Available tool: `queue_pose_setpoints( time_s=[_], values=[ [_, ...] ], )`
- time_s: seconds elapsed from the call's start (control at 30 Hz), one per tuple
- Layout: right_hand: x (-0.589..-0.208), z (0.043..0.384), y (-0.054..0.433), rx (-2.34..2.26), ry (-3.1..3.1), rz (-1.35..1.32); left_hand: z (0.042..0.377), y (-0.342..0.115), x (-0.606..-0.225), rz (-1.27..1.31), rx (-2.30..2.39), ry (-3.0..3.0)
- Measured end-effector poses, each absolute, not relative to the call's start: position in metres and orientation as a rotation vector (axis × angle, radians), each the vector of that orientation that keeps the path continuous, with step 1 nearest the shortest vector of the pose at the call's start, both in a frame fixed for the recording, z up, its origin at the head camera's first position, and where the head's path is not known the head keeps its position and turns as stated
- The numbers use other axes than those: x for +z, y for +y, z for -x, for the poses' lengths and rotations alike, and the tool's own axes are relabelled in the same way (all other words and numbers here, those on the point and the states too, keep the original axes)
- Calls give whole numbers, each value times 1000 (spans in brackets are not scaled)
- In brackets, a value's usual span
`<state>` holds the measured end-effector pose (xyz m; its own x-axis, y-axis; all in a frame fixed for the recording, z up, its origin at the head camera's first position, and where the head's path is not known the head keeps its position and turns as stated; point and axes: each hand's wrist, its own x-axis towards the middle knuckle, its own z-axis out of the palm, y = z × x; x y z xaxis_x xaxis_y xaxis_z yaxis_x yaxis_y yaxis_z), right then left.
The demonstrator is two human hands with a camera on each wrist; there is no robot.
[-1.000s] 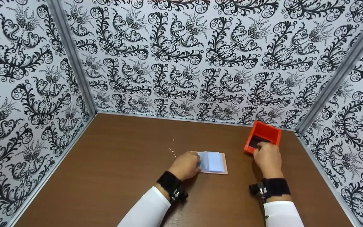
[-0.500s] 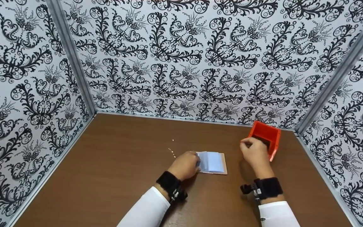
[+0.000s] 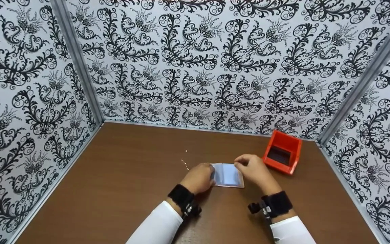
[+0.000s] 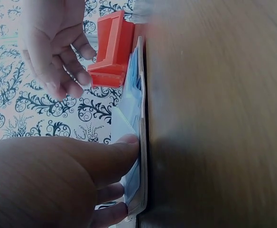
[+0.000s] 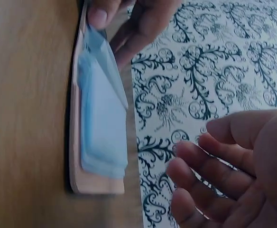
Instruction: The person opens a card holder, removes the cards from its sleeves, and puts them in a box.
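Note:
An open card holder [image 3: 230,174] with bluish clear plastic sleeves and a pinkish-tan cover lies on the table. My left hand [image 3: 199,178] grips its left side, and in the left wrist view the thumb [image 4: 128,142] presses the sleeves against the cover. Over the holder's right edge hovers my right hand [image 3: 254,169]. Its fingers are loosely bent, and both wrist views show nothing in them. In the right wrist view a gap separates this hand [image 5: 224,171] from the sleeves [image 5: 105,118]. The sleeve contents cannot be made out.
An orange-red bin [image 3: 295,149] with a dark patch inside stands at the back right. Small pale specks [image 3: 185,163] dot the brown table [image 3: 130,169] left of the holder. Patterned walls [image 3: 195,67] enclose the back and sides.
My right hand has come out of the orange-red bin and moved left to the card holder. The bin shifted slightly. My left hand has stayed on the holder.

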<state>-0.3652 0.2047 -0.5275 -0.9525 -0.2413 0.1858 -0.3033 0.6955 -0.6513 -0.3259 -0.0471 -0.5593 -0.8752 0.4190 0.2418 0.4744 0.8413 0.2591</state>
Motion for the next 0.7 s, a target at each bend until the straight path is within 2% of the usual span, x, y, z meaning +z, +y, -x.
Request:
queue_pose_setpoints(
  time_s=[0.2, 0.33, 0.7],
  values=[
    [-536, 361, 194, 1049, -2864, -749, 329, -46, -564, 699, -423, -2842],
    [-541, 359, 191, 1001, -2912, -847, 331, -46, -566, 699, -420, -2850],
    [-546, 360, 191, 1004, -2952, -866, 335, -47, -569, 708, -412, -2841]
  ],
)
